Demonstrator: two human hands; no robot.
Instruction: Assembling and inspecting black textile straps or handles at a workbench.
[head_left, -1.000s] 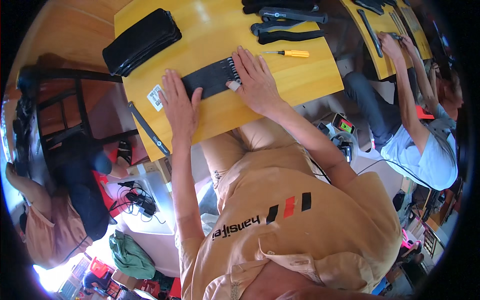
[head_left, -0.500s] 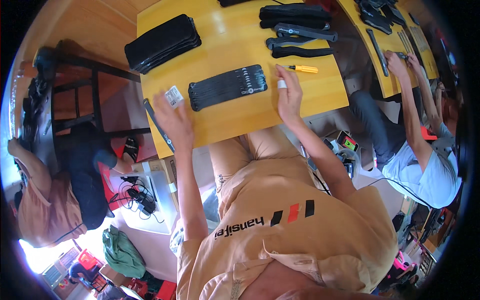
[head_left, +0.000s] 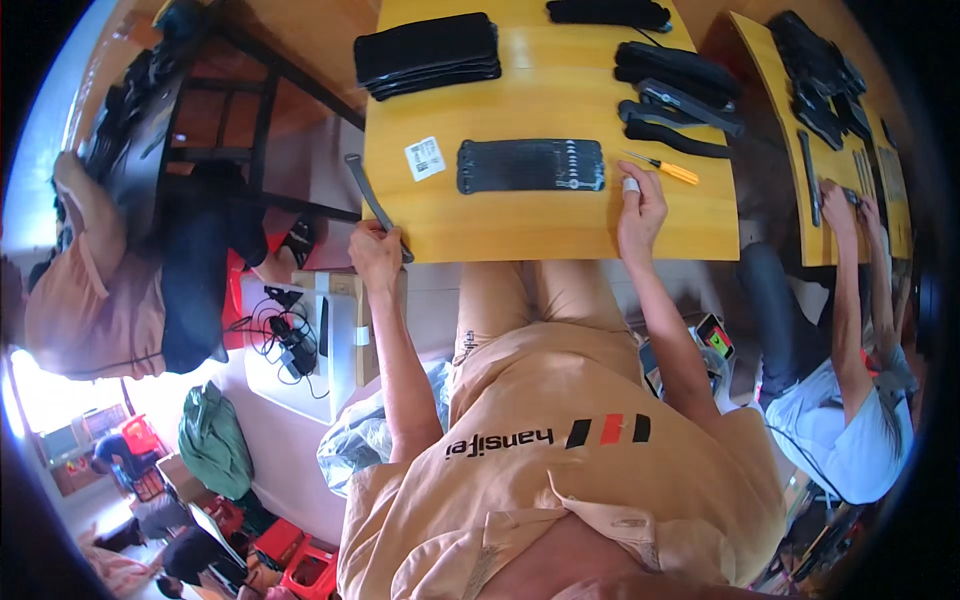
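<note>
At the table's left edge my left hand [head_left: 377,255] is closed around the lower part of a narrow dark strap [head_left: 368,188], which leans up along the edge. My right hand [head_left: 642,212] lies at the right, fingers loosely bent and apart, with a white band round one finger and no object visible in it. Just beyond its fingertips is a screwdriver [head_left: 675,171] with a yellow handle. Between my hands a flat stack of dark straps [head_left: 530,165] with white markings lies on the yellow table [head_left: 500,230]. A white printed label [head_left: 424,158] sits left of the stack.
A thick pile of black straps [head_left: 428,52] lies at the far left, more strap bundles [head_left: 680,85] at the far right. Another person's hands [head_left: 845,205] work at a neighbouring table on the right. A bin with tangled cables [head_left: 290,345] stands below left.
My left hand has left the white label and moved to the table's left edge, where it grips the strap. The label now lies on the table. The view has shifted, too.
</note>
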